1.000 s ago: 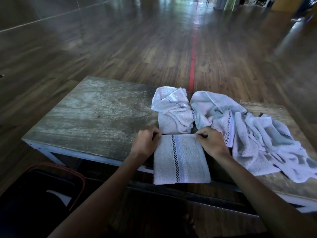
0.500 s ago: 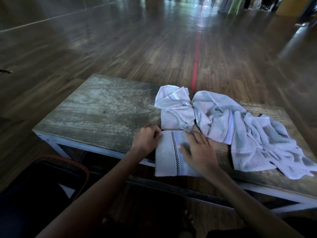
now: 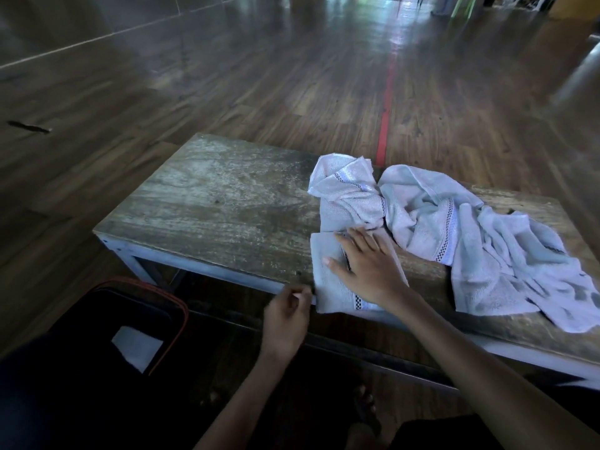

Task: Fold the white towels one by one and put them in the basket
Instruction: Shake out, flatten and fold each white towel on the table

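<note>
Pressing folded towel (image 3: pixel 326 292) flat at worktop's (image 3: pixel 227 216) near edge with spread right hand (image 3: pixel 370 271), likely setting the crease, with left hand (image 3: pixel 285 316) curled by its near-left corner, grip untellable, probably readying transfer into basket (image 3: pixel 181 306) below-left, unfolded pile (image 3: pixel 470 235) just beside.

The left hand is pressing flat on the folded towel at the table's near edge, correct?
No. In the head view the right hand presses flat on the folded towel at the table's near edge; the left hand is at its corner.
</note>
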A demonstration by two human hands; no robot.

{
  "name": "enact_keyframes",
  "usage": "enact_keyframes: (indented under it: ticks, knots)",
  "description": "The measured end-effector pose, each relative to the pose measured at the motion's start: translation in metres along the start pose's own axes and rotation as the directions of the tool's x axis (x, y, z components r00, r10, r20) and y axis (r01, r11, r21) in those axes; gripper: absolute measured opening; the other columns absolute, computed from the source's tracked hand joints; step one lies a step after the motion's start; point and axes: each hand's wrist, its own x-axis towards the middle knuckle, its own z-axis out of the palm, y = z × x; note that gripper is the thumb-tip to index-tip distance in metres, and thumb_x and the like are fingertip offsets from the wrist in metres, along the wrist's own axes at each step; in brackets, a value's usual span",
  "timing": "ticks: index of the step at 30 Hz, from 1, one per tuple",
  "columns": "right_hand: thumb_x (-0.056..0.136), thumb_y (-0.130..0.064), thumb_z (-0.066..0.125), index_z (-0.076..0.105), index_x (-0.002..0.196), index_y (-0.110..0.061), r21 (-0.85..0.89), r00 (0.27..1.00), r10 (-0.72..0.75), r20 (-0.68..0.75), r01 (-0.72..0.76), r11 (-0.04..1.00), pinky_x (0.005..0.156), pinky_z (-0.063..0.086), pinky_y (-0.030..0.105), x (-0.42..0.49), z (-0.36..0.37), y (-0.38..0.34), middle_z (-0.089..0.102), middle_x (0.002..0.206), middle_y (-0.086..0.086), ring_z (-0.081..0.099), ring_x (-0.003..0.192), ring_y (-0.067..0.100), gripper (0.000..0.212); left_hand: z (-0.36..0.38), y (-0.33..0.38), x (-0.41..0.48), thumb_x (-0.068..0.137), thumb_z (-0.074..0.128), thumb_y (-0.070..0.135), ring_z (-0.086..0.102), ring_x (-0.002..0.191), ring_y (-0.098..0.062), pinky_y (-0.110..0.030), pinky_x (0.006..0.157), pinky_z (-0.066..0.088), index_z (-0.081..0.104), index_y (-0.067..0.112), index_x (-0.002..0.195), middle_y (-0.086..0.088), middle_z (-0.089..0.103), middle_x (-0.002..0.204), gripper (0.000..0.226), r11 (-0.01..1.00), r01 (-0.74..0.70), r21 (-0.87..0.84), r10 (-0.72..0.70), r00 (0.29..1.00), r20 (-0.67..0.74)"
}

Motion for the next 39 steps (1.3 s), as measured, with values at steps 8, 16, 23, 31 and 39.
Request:
enact_keyframes:
  ticks: [8,16,23,31,39]
  knots:
    - [0.078,-0.077,0.008,0.0,0.15,-0.032,0.016,0.984,0.011,0.177,-0.014,1.0,0.117,-0.009,0.041,0.002,0.015,0.001,-0.012,0.159,0.002,-0.015,0.145,0.015,0.085,0.006,-0.008,-0.026,0.094,0.055,0.024,0.049,0.048,-0.014,-0.016,0.042,0.032,0.053,0.025,0.116,-0.001,0.058,0.068,0.023,0.937,0.279,-0.211,-0.16,0.877,0.453]
    - [0.079,-0.076,0.002,0.005,0.149,-0.036,0.029,0.992,0.007,0.125,-0.011,1.0,0.118,-0.006,0.041,0.002,0.017,0.005,-0.007,0.159,-0.003,-0.012,0.145,0.013,0.081,0.005,-0.003,-0.005,0.086,0.068,0.025,0.068,0.068,-0.017,-0.017,0.043,0.036,0.062,0.014,0.095,-0.001,0.068,0.082,0.015,0.974,0.17,-0.147,-0.093,0.9,0.425]
    - [0.084,-0.071,0.005,0.008,0.149,-0.038,0.005,0.996,0.03,0.085,-0.031,1.0,0.118,-0.005,0.041,0.001,0.021,0.004,-0.004,0.159,-0.003,-0.009,0.145,0.013,0.072,0.013,-0.005,-0.009,0.085,0.067,0.02,0.071,0.085,-0.016,-0.022,0.06,0.049,0.061,0.012,0.097,-0.001,0.073,0.092,0.015,0.961,0.164,-0.224,-0.086,0.942,0.324]
    - [0.09,-0.067,0.015,0.008,0.15,-0.034,0.093,0.99,0.029,0.136,-0.041,0.995,0.118,-0.006,0.041,0.004,0.018,0.004,-0.006,0.159,-0.005,-0.01,0.145,0.013,0.069,0.01,-0.003,-0.007,0.08,0.074,0.015,0.069,0.082,-0.016,-0.014,0.06,0.046,0.057,0.007,0.091,-0.014,0.069,0.092,0.022,0.962,0.084,-0.261,-0.024,0.974,0.225]
    - [0.077,-0.066,0.045,0.055,0.116,-0.036,0.643,0.877,0.456,-0.151,-0.263,0.719,0.098,0.042,0.049,-0.064,-0.016,0.048,0.059,0.11,-0.017,0.058,0.11,0.01,0.051,0.012,0.019,0.002,0.081,0.062,0.039,0.057,0.102,-0.013,-0.035,0.089,0.047,0.054,0.016,0.11,0.001,0.06,0.107,0.037,0.934,-0.32,0.162,0.344,0.927,-0.152]
